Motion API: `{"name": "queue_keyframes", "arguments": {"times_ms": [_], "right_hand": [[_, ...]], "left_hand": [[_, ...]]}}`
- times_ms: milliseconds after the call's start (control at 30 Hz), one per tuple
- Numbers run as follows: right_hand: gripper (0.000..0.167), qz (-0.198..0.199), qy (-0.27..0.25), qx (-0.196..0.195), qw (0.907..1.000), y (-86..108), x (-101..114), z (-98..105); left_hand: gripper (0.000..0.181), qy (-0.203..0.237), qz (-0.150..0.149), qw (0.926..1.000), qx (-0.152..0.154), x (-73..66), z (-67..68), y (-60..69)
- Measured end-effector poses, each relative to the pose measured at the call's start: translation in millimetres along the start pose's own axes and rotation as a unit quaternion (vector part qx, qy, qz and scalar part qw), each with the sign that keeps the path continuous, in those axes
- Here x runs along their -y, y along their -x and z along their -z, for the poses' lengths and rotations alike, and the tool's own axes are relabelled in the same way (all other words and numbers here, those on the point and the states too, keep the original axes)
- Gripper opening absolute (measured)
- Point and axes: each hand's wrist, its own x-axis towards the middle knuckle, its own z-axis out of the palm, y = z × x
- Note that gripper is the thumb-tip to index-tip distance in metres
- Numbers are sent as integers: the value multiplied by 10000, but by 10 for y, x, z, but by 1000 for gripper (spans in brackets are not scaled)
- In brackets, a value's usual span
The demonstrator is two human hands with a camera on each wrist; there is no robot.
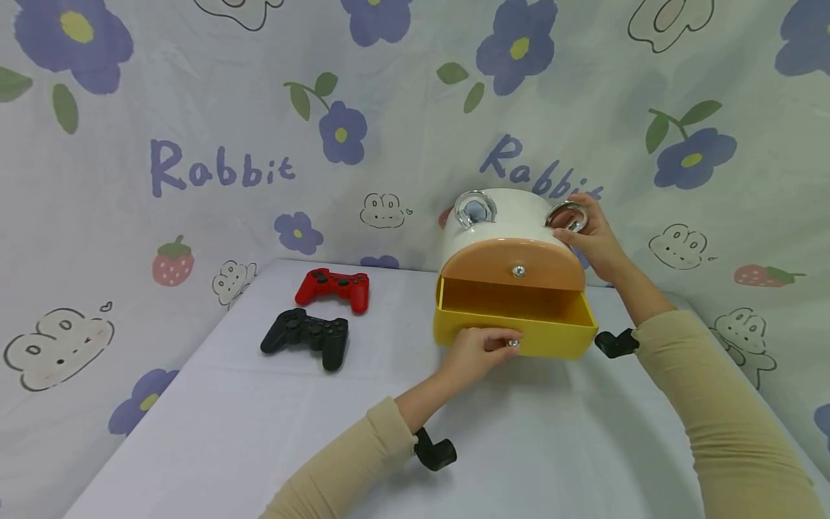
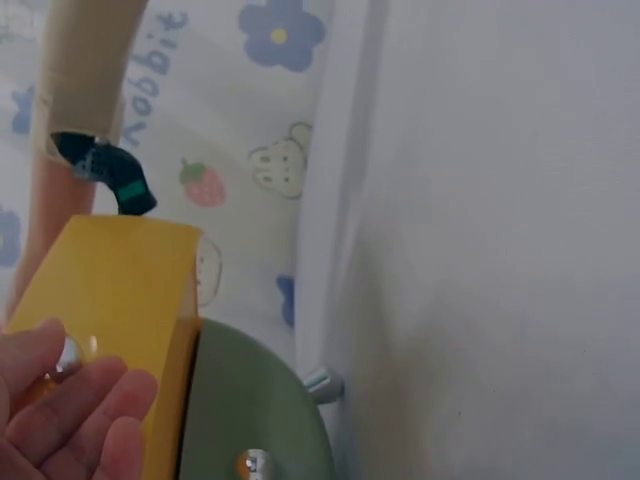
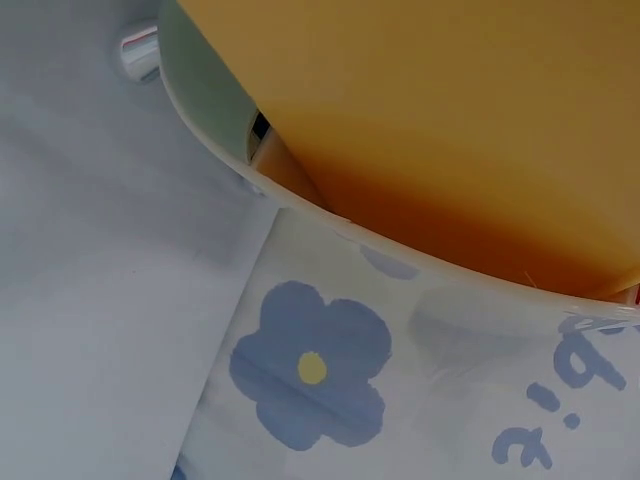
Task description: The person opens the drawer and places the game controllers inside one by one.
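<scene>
A white rounded drawer box [image 1: 512,209] stands at the back of the table, with two shiny silver rings on top. Its yellow drawer [image 1: 551,339] is pulled out below the closed orange drawer [image 1: 480,261]; the inside that shows holds nothing. My left hand [image 1: 473,353] pinches the small silver knob [image 1: 514,343] on the yellow front. With thumb and fingers, my right hand [image 1: 599,241] grips the right silver ring [image 1: 551,216]. Under the yellow drawer a green drawer front [image 2: 250,390] shows in the left wrist view. The right wrist view does not show the right hand.
To the left of the box lie a red game controller [image 1: 333,288] and, nearer, a black game controller [image 1: 306,336]. A patterned cloth [image 1: 227,216] hangs close behind the box. A white cloth covers the table [image 1: 259,447].
</scene>
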Motion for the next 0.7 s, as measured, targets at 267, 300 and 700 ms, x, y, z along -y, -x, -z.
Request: {"name": "queue_keyframes", "arguments": {"times_ms": [267, 300, 700], "right_hand": [[52, 67, -7, 60, 10000, 3, -2, 5], [52, 76, -12, 68, 9999, 3, -4, 8], [53, -61, 30, 20, 10000, 2, -1, 14]], "left_hand": [[23, 2, -20, 10000, 32, -43, -12, 69], [23, 8, -21, 10000, 40, -48, -12, 76], [23, -196, -99, 9997, -49, -33, -47, 138]]}}
